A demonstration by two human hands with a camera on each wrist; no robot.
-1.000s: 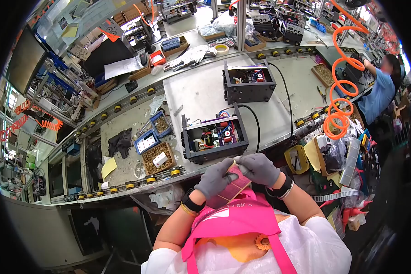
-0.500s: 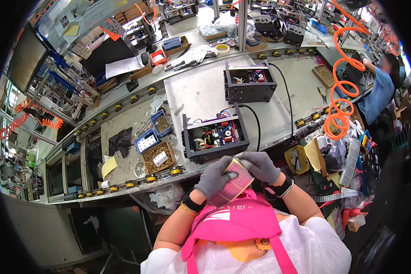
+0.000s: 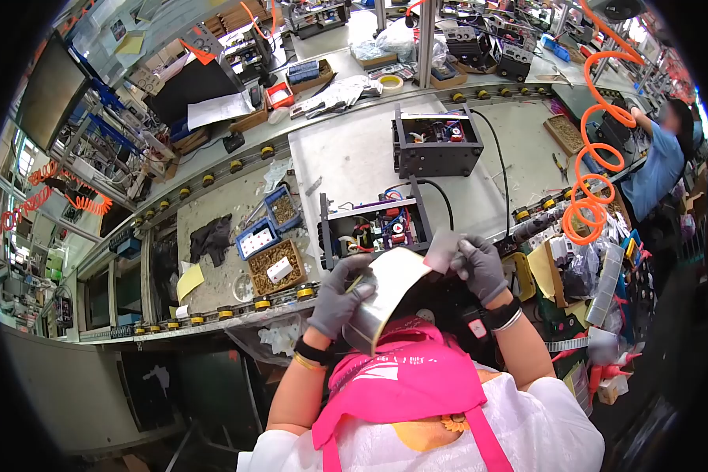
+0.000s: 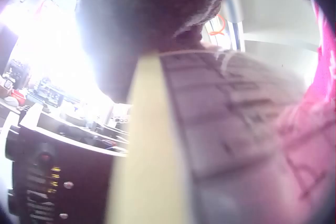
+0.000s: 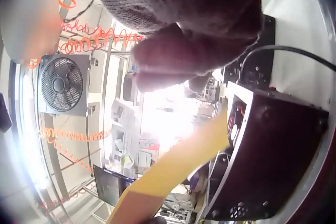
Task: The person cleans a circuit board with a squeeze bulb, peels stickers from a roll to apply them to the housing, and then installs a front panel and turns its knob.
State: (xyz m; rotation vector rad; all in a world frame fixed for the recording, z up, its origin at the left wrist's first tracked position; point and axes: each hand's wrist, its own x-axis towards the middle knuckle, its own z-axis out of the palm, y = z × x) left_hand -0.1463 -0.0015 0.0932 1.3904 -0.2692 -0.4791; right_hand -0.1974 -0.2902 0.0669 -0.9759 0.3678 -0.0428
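My left hand (image 3: 338, 299), in a grey glove, grips the left edge of a bent, shiny sheet (image 3: 397, 285) with a yellow border. In the left wrist view the printed grid on the sheet (image 4: 226, 113) shows beside a blurred yellow strip (image 4: 149, 145). Up to the right, my gloved right hand (image 3: 481, 269) pinches a small translucent piece of film (image 3: 442, 250) between thumb and fingers. This film overlaps the sheet's upper right corner in the head view. Just beyond both hands stands an open-topped black device (image 3: 374, 224) with wires and red parts inside.
A second open black device (image 3: 436, 145) with a black cable stands farther back on the white board (image 3: 330, 153). To the left lie blue trays (image 3: 256, 238) and a box of small brass-coloured parts (image 3: 275, 271). An orange coiled hose (image 3: 598, 157) hangs at right; a person (image 3: 657, 165) works beyond.
Both hands, close together on the sheet before, have moved apart. The right hand has drawn up and right with the translucent film, while the left has moved left and tilted the sheet, now curved.
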